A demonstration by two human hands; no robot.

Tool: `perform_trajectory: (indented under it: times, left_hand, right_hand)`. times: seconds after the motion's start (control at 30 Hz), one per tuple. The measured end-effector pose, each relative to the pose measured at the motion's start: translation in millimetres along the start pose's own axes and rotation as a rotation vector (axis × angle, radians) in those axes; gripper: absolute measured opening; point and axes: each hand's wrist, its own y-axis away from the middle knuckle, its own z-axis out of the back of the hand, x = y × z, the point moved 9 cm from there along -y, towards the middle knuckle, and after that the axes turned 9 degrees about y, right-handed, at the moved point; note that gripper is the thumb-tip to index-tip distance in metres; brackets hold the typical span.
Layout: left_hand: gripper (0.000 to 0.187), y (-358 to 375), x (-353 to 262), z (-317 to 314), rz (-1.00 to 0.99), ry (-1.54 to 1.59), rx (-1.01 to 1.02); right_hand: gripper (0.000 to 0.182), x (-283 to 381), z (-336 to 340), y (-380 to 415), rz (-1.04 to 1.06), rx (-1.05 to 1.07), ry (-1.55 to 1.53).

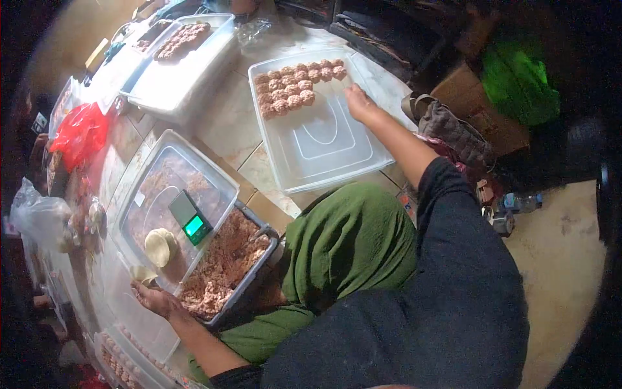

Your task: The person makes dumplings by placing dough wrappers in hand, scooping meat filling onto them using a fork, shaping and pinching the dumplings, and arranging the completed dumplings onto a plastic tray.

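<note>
My left hand pinches a thin pale round dumpling wrapper beside the stack of wrappers. That stack and a digital scale with a lit green display sit on a clear plastic lid. The lid partly covers a tub of minced meat filling. Over the right side of a translucent tray, my right hand is closed, near the end of the rows of filled dumplings. Whatever its fingers may hold is hidden.
Another plastic box with dumplings stands at the far left. A red plastic bag and a clear bag lie along the left. More dumplings fill a container at lower left. A cardboard box and green bag are at right.
</note>
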Motion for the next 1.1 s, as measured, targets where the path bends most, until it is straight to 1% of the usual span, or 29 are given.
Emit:
perform_trajectory:
  times: [0.07,0.13,0.17,0.23,0.27,0.33,0.37,0.43,0.47,0.53,0.6,0.63,0.7,0.77,0.87,0.93,0.97,1.0,1.07,1.1]
  left_hand:
    - [0.037,4.9,-3.9,-2.3,0.013,0.045,-0.059]
    - [0.047,14.2,-16.6,-11.8,-0.058,0.087,-0.040]
    - [0.047,15.0,-14.8,-13.5,-0.017,0.112,-0.037]
    - [0.048,16.3,-10.4,-14.7,0.066,0.162,-0.034]
    - [0.042,17.0,-12.4,-16.2,0.057,0.175,-0.024]
    - [0.032,19.6,-16.0,-21.3,0.040,0.201,-0.002]
    - [0.032,22.3,-18.9,-25.1,0.030,0.215,0.019]
    - [0.031,28.3,-25.5,-32.6,0.009,0.241,0.063]
    - [0.030,28.7,-25.2,-31.4,0.006,0.224,0.049]
    - [0.029,29.4,-24.8,-30.2,0.002,0.191,0.024]
    - [0.029,28.5,-24.8,-30.4,-0.006,0.191,0.036]
    - [0.029,27.9,-24.9,-30.4,-0.012,0.193,0.041]
    - [0.029,28.5,-25.3,-30.9,-0.026,0.181,0.056]
    - [0.029,26.0,-20.6,-28.2,-0.026,0.146,0.072]
    - [0.032,16.3,-12.6,-23.1,-0.031,0.094,0.127]
    - [0.039,17.9,-14.5,-27.5,-0.064,0.096,0.201]
    - [0.038,18.6,-13.3,-27.4,-0.050,0.128,0.205]
    - [0.037,19.8,-13.9,-29.9,-0.036,0.160,0.209]
    - [0.036,22.1,-14.7,-32.8,-0.026,0.188,0.207]
    - [0.035,23.2,-15.7,-33.1,-0.031,0.186,0.199]
  right_hand:
    - [0.041,16.6,12.9,10.4,-0.152,-0.013,-0.076]
    - [0.035,47.5,35.2,18.6,-0.054,-0.002,0.001]
    - [0.033,57.2,40.7,20.1,-0.002,0.004,0.042]
    - [0.033,54.3,28.2,2.3,0.034,0.022,0.166]
    - [0.034,51.9,20.0,-6.0,0.053,0.031,0.229]
    - [0.035,53.2,15.0,-8.2,0.079,0.047,0.256]
    - [0.036,53.1,12.6,-9.1,0.090,0.054,0.268]
    - [0.036,59.7,2.5,-11.5,0.245,0.007,0.216]
    - [0.036,60.7,-2.8,-12.1,0.321,-0.015,0.189]
    - [0.037,49.2,10.9,-2.9,0.056,-0.005,0.025]
    - [0.037,32.2,8.7,-7.1,-0.078,-0.066,-0.065]
    - [0.037,24.7,0.2,-16.8,-0.078,-0.132,-0.074]
    - [0.037,15.7,-11.8,-28.7,-0.052,-0.156,-0.011]
    - [0.037,41.7,9.0,-14.1,0.007,-0.073,0.134]
    - [0.038,37.9,-8.7,-30.4,0.060,-0.035,0.131]
    - [0.039,44.5,-17.3,-32.1,0.151,-0.131,0.118]
    - [0.040,47.0,-21.9,-31.5,0.195,-0.174,0.112]
    - [0.040,49.2,-20.3,-27.0,0.166,-0.134,0.120]
    - [0.039,65.4,5.6,-2.2,0.102,-0.057,0.132]
    - [0.039,73.5,21.4,10.9,0.072,-0.063,0.140]
